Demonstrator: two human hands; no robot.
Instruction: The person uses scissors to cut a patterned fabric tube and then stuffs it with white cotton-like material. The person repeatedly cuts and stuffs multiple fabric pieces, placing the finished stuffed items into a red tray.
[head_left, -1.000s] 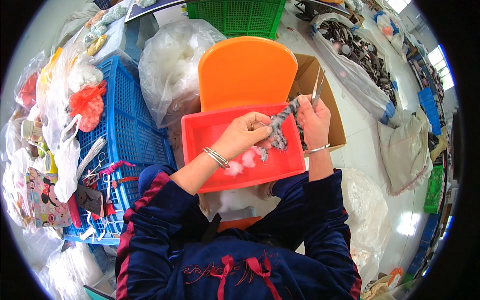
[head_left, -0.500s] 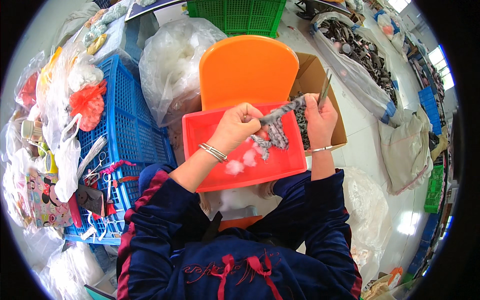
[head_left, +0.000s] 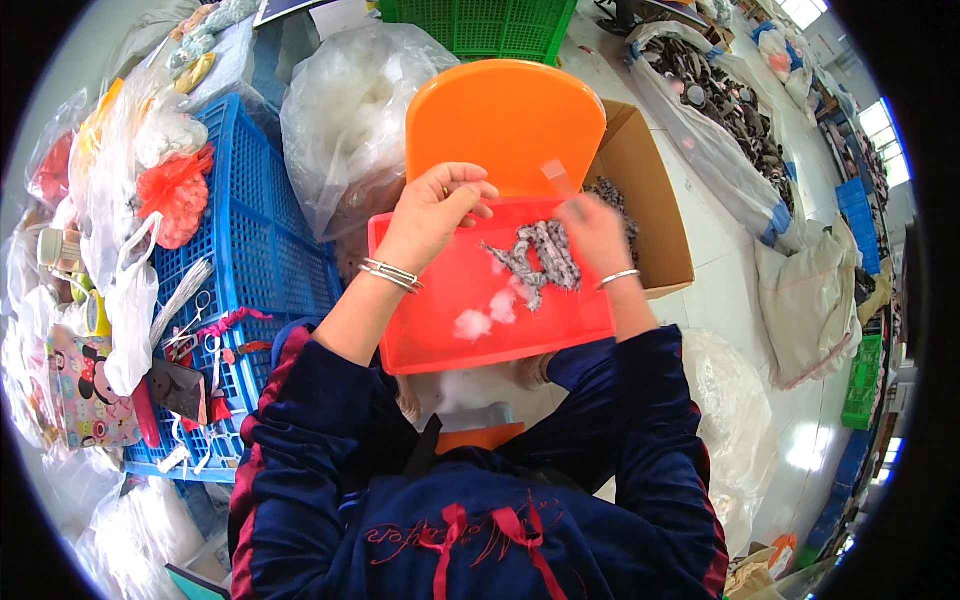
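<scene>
Mid-frame, the left hand [head_left: 437, 207] has its grip apart; the right hand [head_left: 597, 236] clamps one blurred metal tool [head_left: 556, 178]. One red tray [head_left: 425, 335] holds grey furry pieces [head_left: 552, 256]; tiled floor [head_left: 726, 280] lies right.

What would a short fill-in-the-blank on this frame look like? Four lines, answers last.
1. The tray is ____ in colour.
2. The fluff beside the gray fuzzy pieces is ____.
3. The chair back is ____.
4. The left hand looks sharper than the ____ hand.

Missing words: red; white; orange; right.
</scene>
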